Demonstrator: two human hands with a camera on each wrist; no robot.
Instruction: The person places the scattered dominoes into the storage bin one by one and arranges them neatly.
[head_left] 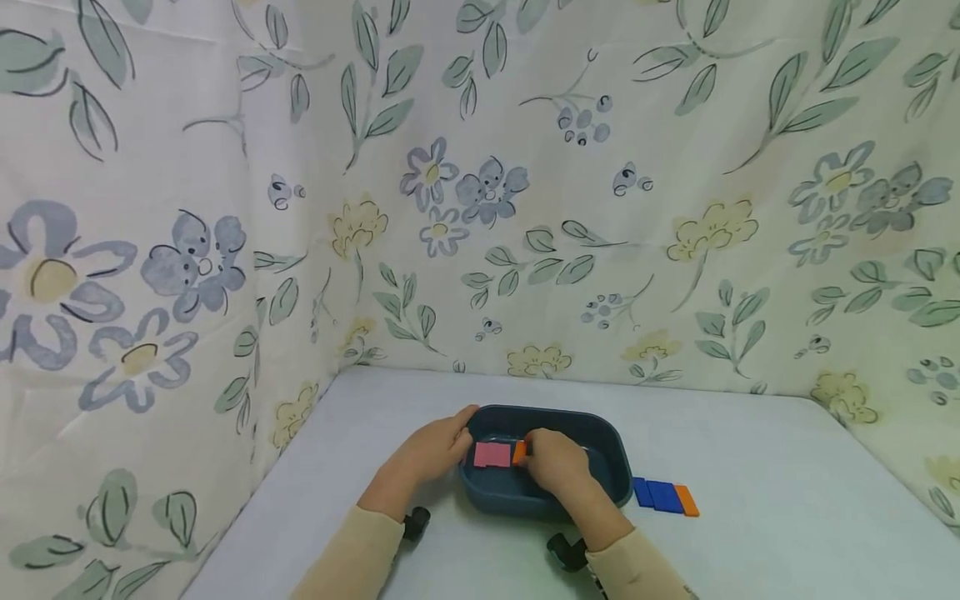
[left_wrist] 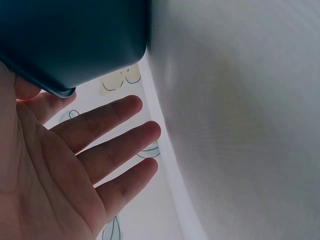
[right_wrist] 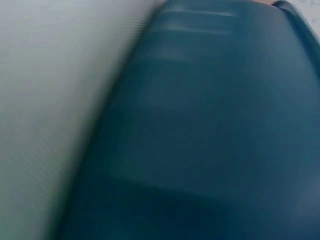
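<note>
A dark blue-green plastic basin (head_left: 618,467) stands on the white table. At its left end my left hand (head_left: 433,446) holds the rim between thumb and index finger. The other fingers (left_wrist: 120,150) spread out straight below the rim in the left wrist view. My right hand (head_left: 557,461) reaches down into the basin, its fingers curled at an orange tile (head_left: 519,452) that it pinches. Beside that tile, pink tiles (head_left: 492,454) lie inside on the left. In the right wrist view the basin's outer wall (right_wrist: 200,110) fills most of the picture and hides the right hand.
Right of the basin, blue tiles (head_left: 662,496) and an orange tile (head_left: 687,500) lie in a row on the white tabletop (head_left: 772,467). A floral cloth (head_left: 525,192) hangs behind and along the left side. Black wrist cameras (head_left: 566,552) sit under both forearms.
</note>
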